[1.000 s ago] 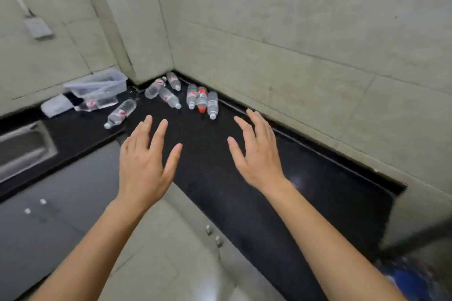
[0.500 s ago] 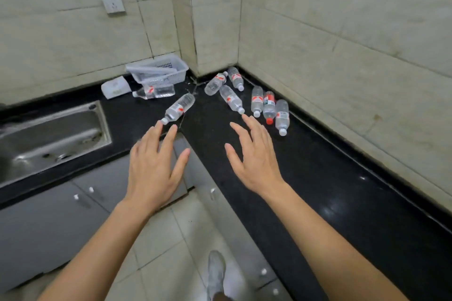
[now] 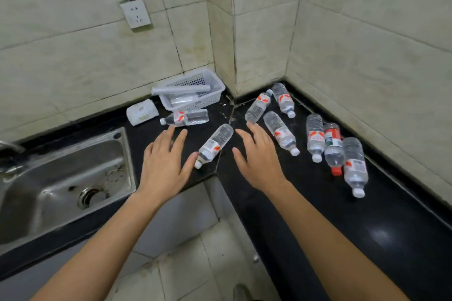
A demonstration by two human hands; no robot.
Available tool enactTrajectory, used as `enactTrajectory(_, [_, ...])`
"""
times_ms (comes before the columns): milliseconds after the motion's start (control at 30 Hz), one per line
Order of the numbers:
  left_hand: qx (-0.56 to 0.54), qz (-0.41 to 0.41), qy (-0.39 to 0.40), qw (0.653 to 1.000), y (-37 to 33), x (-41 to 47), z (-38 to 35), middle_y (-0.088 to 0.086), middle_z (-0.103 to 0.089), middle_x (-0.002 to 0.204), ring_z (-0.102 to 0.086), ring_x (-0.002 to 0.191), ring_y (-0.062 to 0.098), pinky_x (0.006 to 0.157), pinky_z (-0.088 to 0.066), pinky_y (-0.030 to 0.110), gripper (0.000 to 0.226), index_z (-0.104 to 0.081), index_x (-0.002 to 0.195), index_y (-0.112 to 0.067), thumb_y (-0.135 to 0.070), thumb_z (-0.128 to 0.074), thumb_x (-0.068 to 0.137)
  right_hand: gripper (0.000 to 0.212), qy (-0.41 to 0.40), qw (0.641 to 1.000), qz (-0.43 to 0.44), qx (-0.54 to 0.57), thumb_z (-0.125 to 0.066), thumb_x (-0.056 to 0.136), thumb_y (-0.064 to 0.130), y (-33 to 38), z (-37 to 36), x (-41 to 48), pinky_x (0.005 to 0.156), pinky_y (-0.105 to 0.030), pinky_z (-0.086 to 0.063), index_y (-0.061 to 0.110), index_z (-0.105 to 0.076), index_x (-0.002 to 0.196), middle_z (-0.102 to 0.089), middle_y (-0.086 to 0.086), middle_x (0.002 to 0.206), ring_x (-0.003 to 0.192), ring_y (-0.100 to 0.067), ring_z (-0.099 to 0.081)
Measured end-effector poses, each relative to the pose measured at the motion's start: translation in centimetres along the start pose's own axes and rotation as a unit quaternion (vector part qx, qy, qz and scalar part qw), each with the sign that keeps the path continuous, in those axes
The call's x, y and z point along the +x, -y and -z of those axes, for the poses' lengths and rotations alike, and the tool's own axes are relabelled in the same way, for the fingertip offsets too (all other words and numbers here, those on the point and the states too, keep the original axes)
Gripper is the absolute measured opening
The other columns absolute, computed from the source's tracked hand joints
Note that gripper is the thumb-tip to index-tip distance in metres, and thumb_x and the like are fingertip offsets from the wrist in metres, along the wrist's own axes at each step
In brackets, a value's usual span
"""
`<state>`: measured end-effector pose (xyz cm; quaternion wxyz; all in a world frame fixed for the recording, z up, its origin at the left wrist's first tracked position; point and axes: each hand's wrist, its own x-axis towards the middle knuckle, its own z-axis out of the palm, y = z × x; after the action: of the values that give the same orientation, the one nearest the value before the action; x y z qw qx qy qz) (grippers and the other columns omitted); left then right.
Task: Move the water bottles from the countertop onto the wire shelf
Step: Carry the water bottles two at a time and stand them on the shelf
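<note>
Eight small clear plastic water bottles lie on their sides on the glossy black stone desk (image 3: 367, 222), scattered around its inner corner. None stands upright. No wire shelf is in view.

Nearest target: the clear ribbed bottle with a red-and-white label and white cap (image 3: 214, 144), lying diagonally at the desk's inner edge, cap toward the person. The left hand (image 3: 164, 166) hovers just to its left, fingers (image 3: 179, 140) spread and extended; the thumb tip sits right beside the cap end, contact not resolvable. The right hand (image 3: 260, 161) hovers just to its right, fingers (image 3: 254, 129) likewise apart, palm down. The bottle lies between the two hands; neither hand holds anything.

Handling estimate: the bottles appear filled, so moderate weight for their size. Thin ribbed walls will likely flex under a hard squeeze; the smooth round body is prone to roll on the polished desk. Best hold is probably around the mid-body at the label, fingers wrapped across the axis; the cap end is too narrow for a secure lift.

Other bottles: one (image 3: 186, 117) just in front of a white perforated plastic basket (image 3: 215, 82); three near the wall corner (image 3: 258, 107); a touching trio by the right wall, the middle one with a red label and red cap (image 3: 333, 148). A stainless steel sink (image 3: 61, 178) is set into the desk on the left.
</note>
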<state>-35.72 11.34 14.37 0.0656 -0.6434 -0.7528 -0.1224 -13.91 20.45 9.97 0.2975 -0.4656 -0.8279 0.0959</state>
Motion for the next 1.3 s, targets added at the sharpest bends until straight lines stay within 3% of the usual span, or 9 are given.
enactTrajectory(200, [-0.013, 0.044, 0.083, 0.995, 5.9, 5.9, -5.2, 0.017, -0.034, 0.159, -0.037, 0.144, 0.036, 0.111, -0.036, 0.054, 0.064, -0.044, 0.150, -0.015, -0.047, -0.057, 0.095, 0.056, 0.112, 0.993, 0.025, -0.030, -0.069, 0.090, 0.021, -0.8, -6.2, 6.1, 0.114, -0.052, -0.039, 0.008, -0.052, 0.141, -0.045, -0.021, 0.150, 0.141, -0.039, -0.042])
enactTrajectory(333, [-0.045, 0.067, 0.159, 0.984, 9.6, 11.0, -9.2, 0.013, -0.025, 0.164, -0.024, 0.150, 0.031, 0.115, -0.031, 0.052, 0.069, -0.035, 0.154, -0.018, -0.048, -0.056, 0.096, 0.058, 0.177, 0.983, 0.017, -0.046, -0.064, 0.094, 0.022, -1.8, -10.4, 10.0, 0.121, -0.048, -0.029, 0.011, -0.045, 0.148, -0.036, -0.016, 0.158, 0.150, -0.033, -0.030])
enactTrajectory(500, [-0.056, 0.056, 0.235, 0.969, 14.3, 18.7, -14.7, 0.013, -0.028, 0.162, -0.024, 0.150, 0.031, 0.114, -0.032, 0.054, 0.069, -0.035, 0.154, -0.017, -0.048, -0.056, 0.095, 0.059, 0.246, 0.966, -0.030, -0.070, -0.060, 0.095, 0.023, -2.2, -15.5, 14.8, 0.122, -0.052, -0.025, 0.015, -0.041, 0.151, -0.033, -0.014, 0.160, 0.152, -0.032, -0.025])
enactTrajectory(633, [-0.045, 0.062, 0.278, 0.957, 18.1, 24.7, -19.5, 0.016, -0.032, 0.159, -0.030, 0.146, 0.036, 0.110, -0.038, 0.058, 0.070, -0.037, 0.150, -0.014, -0.044, -0.063, 0.092, 0.084, 0.411, 0.906, -0.010, -0.102, -0.067, 0.088, 0.015, -2.0, -19.1, 17.4, 0.126, -0.051, -0.004, 0.023, -0.023, 0.159, -0.009, -0.010, 0.169, 0.156, -0.031, 0.000])
enactTrajectory(733, [-0.002, 0.037, 0.327, 0.944, 20.5, 27.6, -23.2, 0.017, -0.018, 0.164, -0.015, 0.152, 0.037, 0.116, -0.028, 0.061, 0.087, -0.020, 0.157, -0.015, -0.044, -0.066, 0.090, 0.097, 0.516, 0.847, 0.013, -0.128, -0.072, 0.085, 0.011, -2.3, -21.6, 17.1, 0.125, -0.055, 0.006, 0.026, -0.015, 0.162, 0.003, -0.008, 0.170, 0.155, -0.033, 0.014])
enactTrajectory(867, [-0.005, 0.003, 0.351, 0.936, 21.9, 28.6, -26.7, 0.023, -0.010, 0.162, -0.006, 0.152, 0.041, 0.118, -0.019, 0.065, 0.100, -0.002, 0.161, -0.021, -0.036, -0.070, 0.088, 0.083, 0.508, 0.843, 0.028, -0.176, -0.066, 0.093, 0.014, -2.8, -24.3, 16.4, 0.122, -0.050, 0.012, 0.031, -0.019, 0.160, -0.001, -0.005, 0.171, 0.156, -0.031, 0.012])
enactTrajectory(1033, [0.028, -0.015, 0.325, 0.945, 22.8, 28.6, -28.3, 0.030, -0.023, 0.152, -0.020, 0.145, 0.047, 0.115, -0.013, 0.069, 0.103, -0.011, 0.160, -0.022, -0.039, -0.075, 0.082, 0.076, 0.527, 0.819, 0.022, -0.227, -0.060, 0.097, 0.024, -1.8, -26.7, 19.4, 0.123, -0.055, 0.005, 0.032, -0.018, 0.159, -0.009, -0.006, 0.170, 0.156, -0.035, 0.005])
enactTrajectory(1133, [0.017, -0.004, 0.333, 0.943, 23.2, 29.9, -28.7, 0.031, -0.031, 0.145, -0.036, 0.132, 0.051, 0.110, -0.028, 0.068, 0.090, -0.016, 0.159, -0.022, -0.041, -0.068, 0.089, 0.074, 0.519, 0.822, 0.008, -0.235, -0.059, 0.097, 0.026, -2.1, -26.4, 20.9, 0.123, -0.054, 0.002, 0.032, -0.019, 0.159, -0.017, -0.005, 0.168, 0.155, -0.035, -0.001])
enactTrajectory(1300, [-0.049, 0.043, 0.360, 0.931, 22.0, 30.1, -28.6, 0.026, -0.023, 0.150, -0.039, 0.131, 0.047, 0.105, -0.038, 0.061, 0.087, -0.001, 0.159, -0.032, -0.034, -0.061, 0.096, 0.064, 0.443, 0.866, -0.078, -0.219, -0.064, 0.092, 0.032, -3.5, -25.6, 19.3, 0.114, -0.053, -0.020, 0.034, -0.035, 0.149, -0.042, -0.002, 0.150, 0.142, -0.036, -0.030])
